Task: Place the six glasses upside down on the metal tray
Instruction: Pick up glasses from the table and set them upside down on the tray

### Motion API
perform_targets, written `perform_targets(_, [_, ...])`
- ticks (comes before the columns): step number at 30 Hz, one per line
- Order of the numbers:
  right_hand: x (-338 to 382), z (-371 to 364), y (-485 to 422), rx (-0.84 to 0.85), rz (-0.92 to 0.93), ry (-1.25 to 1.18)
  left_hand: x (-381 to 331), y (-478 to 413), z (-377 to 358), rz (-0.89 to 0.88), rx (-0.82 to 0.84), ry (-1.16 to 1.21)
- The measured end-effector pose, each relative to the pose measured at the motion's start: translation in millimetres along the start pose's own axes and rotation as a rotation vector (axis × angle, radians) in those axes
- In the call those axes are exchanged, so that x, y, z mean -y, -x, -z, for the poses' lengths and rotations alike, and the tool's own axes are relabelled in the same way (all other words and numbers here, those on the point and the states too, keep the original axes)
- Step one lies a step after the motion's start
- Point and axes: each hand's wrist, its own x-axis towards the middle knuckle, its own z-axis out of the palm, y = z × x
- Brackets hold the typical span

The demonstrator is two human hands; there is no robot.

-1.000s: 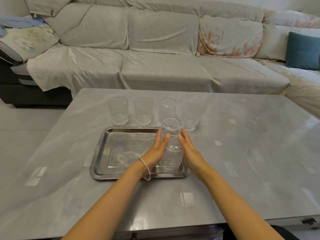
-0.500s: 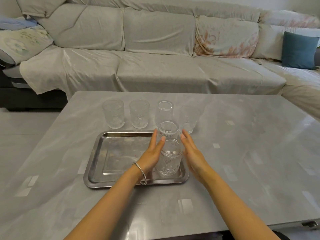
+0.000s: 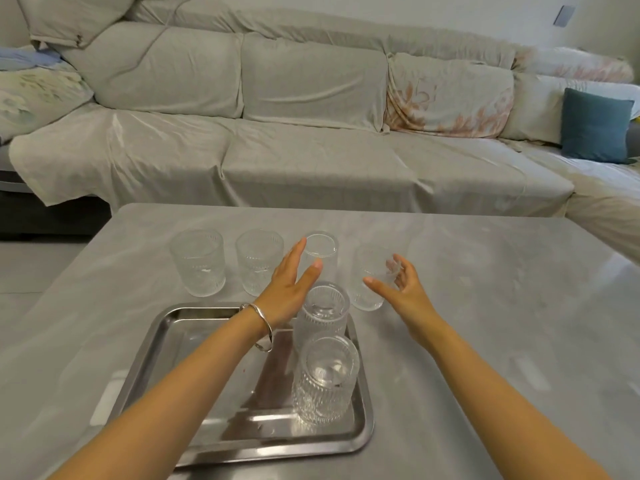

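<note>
Grey-beige fabric covers the long sofa (image 3: 311, 133) across the back of the view, with a teal cushion (image 3: 594, 126) at its right end. In front of it stands the pale grey marbled table (image 3: 485, 306), glossy with reflections.

Near the table's front edge lies the metal tray (image 3: 173, 341), rectangular with rounded corners. Along its right side 2 ribbed glasses stand upside down, one behind the other: the near glass (image 3: 323, 382) and, just beside it, the far glass (image 3: 323, 315) at the tray's back right corner.

Beyond the tray, on the bare table, 4 more glasses stand in a row with mouths up: the leftmost glass (image 3: 198, 263), the second glass (image 3: 258, 261), the third glass (image 3: 323, 252) partly hidden behind a hand, and the rightmost glass (image 3: 369, 278).

The left hand (image 3: 289, 285) reaches over the tray's back edge, fingers straight and loosely spread, holding nothing, its thumb close to the third glass; whether it touches cannot be told. A silver bangle (image 3: 259, 323) circles that wrist. The right hand (image 3: 403, 287) hovers just right of the rightmost glass, fingers curved and apart, thumb pointing toward the glass, gripping nothing.
</note>
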Motion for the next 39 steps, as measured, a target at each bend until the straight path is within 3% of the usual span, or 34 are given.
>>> perform_targets(8, [-8, 0, -14, -0.025, 0.037, 0.074, 10, -2, -4, 0.032, 0.006, 0.008])
perform_targets(14, [40, 9, 9, -0.076, 0.106, 0.042, -1, 6, 2, 0.016, -0.012, 0.051])
perform_targets(19, [109, -3, 44, 0.064, 0.203, -0.141, -30, 20, 11, 0.014, -0.071, 0.246])
perform_targets(23, [139, -30, 72, 0.223, 0.159, -0.284, -49, 41, 25, 0.077, 0.013, 0.585])
perform_targets(26, [149, -49, 85, 0.282, 0.116, -0.364, -52, 58, 43, 0.047, 0.045, 0.714])
perform_targets(39, [136, -96, 102, 0.403, 0.244, 0.020, -11, 97, 114, 0.067, -0.268, 0.916])
